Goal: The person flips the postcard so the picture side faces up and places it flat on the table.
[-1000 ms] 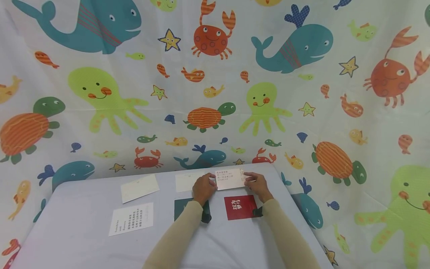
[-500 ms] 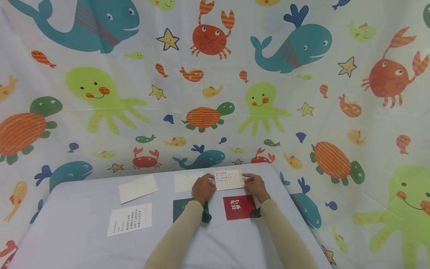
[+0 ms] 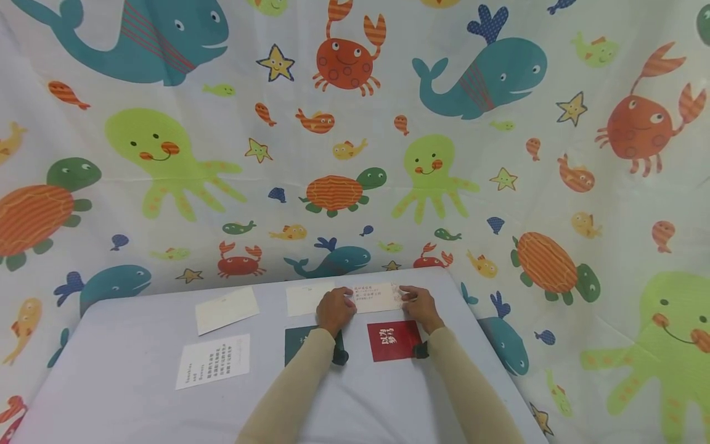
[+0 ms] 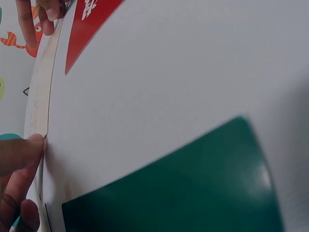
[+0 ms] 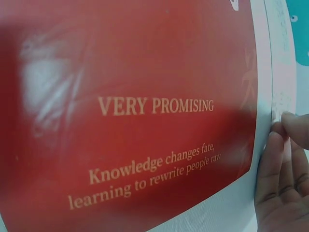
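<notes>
A pale pink card with printed lines of text is held at the far right of the white-covered table. My left hand pinches its left end and my right hand its right end. Seen from the left wrist, the card appears nearly edge-on, low over the cloth, between thumb and fingers of the left hand. The right wrist view has the right hand's thumb and fingers on the card's end. Just below it lies a red card; a dark green card is partly behind my left forearm.
A cream card lies left of the held card, partly hidden by my left hand. Further left are another cream card and a white card with black text. A curtain with sea animals hangs behind the table.
The pink card has tipped back to a flatter angle and sunk slightly towards the table. Both hands keep their hold, and the head view has shifted a little.
</notes>
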A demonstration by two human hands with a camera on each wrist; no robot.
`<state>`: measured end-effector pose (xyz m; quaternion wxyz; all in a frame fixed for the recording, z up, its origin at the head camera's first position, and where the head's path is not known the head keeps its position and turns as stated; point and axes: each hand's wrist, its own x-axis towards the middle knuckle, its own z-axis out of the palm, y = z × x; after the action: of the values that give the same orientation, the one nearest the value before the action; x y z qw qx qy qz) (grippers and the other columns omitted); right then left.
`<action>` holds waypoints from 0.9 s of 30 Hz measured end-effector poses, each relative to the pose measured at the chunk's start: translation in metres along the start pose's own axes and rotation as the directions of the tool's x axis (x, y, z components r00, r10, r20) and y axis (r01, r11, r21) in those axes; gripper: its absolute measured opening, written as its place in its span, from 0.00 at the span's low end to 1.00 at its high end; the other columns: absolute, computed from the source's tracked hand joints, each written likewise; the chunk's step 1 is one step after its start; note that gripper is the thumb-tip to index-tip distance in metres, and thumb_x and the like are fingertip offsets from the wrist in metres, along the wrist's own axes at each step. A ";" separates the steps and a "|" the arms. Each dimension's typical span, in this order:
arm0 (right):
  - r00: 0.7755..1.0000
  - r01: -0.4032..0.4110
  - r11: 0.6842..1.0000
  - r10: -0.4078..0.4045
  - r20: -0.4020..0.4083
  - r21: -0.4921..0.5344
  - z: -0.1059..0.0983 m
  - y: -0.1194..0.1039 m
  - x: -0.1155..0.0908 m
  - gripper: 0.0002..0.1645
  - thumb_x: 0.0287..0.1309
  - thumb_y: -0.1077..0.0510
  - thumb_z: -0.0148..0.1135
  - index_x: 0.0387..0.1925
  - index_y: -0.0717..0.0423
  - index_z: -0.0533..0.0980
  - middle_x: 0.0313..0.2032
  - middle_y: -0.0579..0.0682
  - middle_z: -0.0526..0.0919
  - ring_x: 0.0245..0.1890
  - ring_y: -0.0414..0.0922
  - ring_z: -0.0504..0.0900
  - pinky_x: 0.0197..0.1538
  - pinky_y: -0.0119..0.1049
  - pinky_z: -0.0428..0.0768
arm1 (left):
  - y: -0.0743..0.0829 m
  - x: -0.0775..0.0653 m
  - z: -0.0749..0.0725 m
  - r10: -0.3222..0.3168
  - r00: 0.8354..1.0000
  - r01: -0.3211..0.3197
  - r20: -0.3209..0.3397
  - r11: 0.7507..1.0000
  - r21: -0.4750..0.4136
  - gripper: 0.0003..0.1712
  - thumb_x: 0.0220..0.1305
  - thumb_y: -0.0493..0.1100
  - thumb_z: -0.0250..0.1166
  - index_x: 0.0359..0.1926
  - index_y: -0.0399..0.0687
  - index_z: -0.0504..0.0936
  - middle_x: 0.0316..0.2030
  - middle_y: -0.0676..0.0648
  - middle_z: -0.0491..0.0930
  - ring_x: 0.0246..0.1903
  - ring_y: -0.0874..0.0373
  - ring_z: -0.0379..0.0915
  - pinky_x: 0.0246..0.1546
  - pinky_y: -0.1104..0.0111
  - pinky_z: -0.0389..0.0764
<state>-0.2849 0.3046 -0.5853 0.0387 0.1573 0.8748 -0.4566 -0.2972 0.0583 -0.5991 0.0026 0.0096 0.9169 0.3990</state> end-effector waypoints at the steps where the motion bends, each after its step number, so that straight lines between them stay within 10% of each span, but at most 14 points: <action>1: 1.000 -0.002 1.000 0.002 -0.002 0.000 0.001 0.000 0.000 0.35 0.64 0.70 0.65 0.71 0.48 0.77 0.56 0.57 0.84 0.51 0.52 0.84 0.49 0.40 0.85 | 0.000 0.000 -0.001 -0.005 1.000 0.005 0.005 1.000 0.000 0.22 0.62 0.41 0.78 0.58 0.49 0.88 0.33 0.50 0.88 0.44 0.50 0.82 0.59 0.48 0.82; 12: 0.998 0.024 0.999 -0.023 -0.054 0.021 0.010 -0.005 0.001 0.35 0.66 0.68 0.64 0.72 0.45 0.75 0.67 0.59 0.78 0.66 0.61 0.78 0.67 0.60 0.79 | -0.004 0.001 -0.016 0.025 1.000 -0.025 0.005 1.000 -0.015 0.19 0.63 0.42 0.77 0.55 0.51 0.89 0.34 0.52 0.89 0.46 0.51 0.82 0.61 0.47 0.80; 27: 0.997 0.082 0.993 -0.081 -0.010 0.089 0.039 -0.022 0.005 0.31 0.66 0.57 0.72 0.69 0.40 0.78 0.59 0.54 0.84 0.57 0.53 0.82 0.59 0.48 0.81 | -0.018 0.004 -0.037 0.006 1.000 -0.005 0.016 0.997 -0.080 0.21 0.63 0.45 0.77 0.57 0.55 0.88 0.38 0.51 0.88 0.48 0.51 0.79 0.62 0.46 0.79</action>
<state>-0.2992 0.2618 -0.5916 0.0103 0.1243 0.8594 -0.4959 -0.3021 0.0186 -0.5871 0.0094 0.0151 0.9001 0.4354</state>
